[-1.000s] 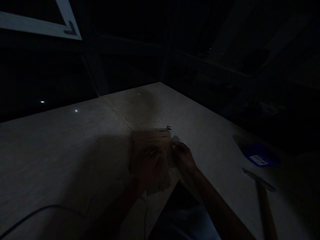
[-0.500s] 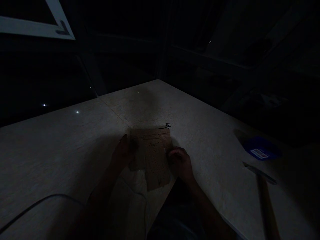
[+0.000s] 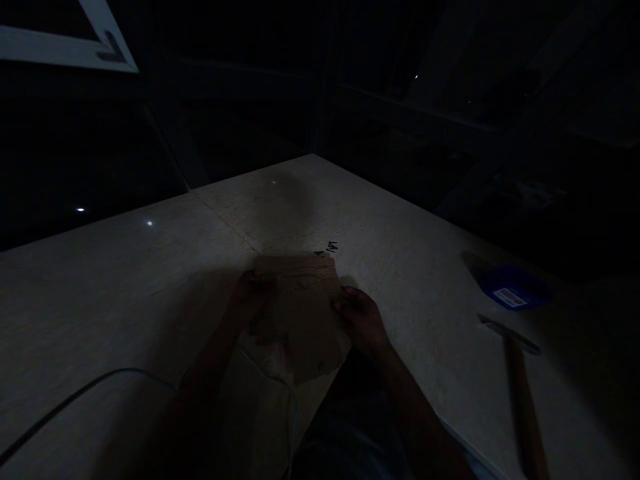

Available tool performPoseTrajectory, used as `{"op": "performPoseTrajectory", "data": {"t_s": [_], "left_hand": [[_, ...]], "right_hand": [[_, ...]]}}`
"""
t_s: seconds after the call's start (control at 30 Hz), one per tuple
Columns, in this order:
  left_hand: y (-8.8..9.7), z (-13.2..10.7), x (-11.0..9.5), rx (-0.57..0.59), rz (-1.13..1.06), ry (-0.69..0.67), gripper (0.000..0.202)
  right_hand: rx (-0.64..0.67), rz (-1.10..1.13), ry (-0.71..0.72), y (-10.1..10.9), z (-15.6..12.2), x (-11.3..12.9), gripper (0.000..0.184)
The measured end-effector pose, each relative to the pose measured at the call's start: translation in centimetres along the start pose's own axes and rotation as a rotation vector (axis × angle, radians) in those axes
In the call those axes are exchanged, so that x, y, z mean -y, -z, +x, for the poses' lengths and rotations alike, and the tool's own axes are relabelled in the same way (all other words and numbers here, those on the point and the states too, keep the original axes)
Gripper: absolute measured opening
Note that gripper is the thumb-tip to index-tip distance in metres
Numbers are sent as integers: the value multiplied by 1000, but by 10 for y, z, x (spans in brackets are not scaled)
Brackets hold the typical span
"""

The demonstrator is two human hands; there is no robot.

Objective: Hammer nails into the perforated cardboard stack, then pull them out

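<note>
The scene is very dark. A flat brown piece of cardboard [image 3: 303, 310] lies on a pale table [image 3: 400, 253] near its front edge. My left hand [image 3: 247, 297] rests at the cardboard's left edge, fingers curled onto it. My right hand [image 3: 357, 317] is closed at the right edge, gripping the cardboard. A few small dark nails [image 3: 327, 249] lie just beyond the cardboard's far right corner.
A hammer [image 3: 515, 373] with a wooden handle lies at the right, and a blue box [image 3: 513, 288] sits behind it. A thin cable [image 3: 100, 383] runs across the table at the lower left. A white frame [image 3: 75, 47] shows at the top left.
My left hand slid from on top of the cardboard to its left edge. The cardboard has shifted and turned slightly between my hands.
</note>
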State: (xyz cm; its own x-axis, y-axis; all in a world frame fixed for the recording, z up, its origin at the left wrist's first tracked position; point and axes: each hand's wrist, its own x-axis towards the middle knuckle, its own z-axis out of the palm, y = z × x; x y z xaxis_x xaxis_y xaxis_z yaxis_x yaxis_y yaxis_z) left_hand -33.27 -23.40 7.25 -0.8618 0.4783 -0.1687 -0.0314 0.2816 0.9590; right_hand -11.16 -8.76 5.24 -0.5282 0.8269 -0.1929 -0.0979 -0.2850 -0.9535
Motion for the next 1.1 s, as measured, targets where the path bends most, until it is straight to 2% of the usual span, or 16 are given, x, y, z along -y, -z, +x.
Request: {"op": "performPoseTrajectory", "data": {"t_s": [0.13,0.23,0.33,0.43,0.6,0.73,0.87,1.0,1.1], "left_hand": [[-3,-11,-15,-12,-16,55,47],[-6,-18,-27,19,-52,54,40],[-9,-24,-36,43,-60,33,37],[-13,-31,-43,55,-80,-8,43],[-31,-51,-53,96,-184,-65,51],[-51,-74,-52,69,-204,-103,53],[-77,-95,-50,92,-253,-62,54],[-114,-111,-54,91,-257,-54,52],[-147,-117,-52,128,-190,-85,52]], "right_hand": [[-4,102,-90,2,-5,3,54],[-55,177,-105,6,-10,3,53],[-88,209,-88,11,-17,2,53],[-122,189,-63,19,-29,5,55],[-140,139,65,41,-52,21,53],[-182,58,145,66,-72,31,49],[-214,6,107,92,-96,31,54],[-305,17,116,114,-119,28,53],[-333,72,41,129,-130,28,57]]}}
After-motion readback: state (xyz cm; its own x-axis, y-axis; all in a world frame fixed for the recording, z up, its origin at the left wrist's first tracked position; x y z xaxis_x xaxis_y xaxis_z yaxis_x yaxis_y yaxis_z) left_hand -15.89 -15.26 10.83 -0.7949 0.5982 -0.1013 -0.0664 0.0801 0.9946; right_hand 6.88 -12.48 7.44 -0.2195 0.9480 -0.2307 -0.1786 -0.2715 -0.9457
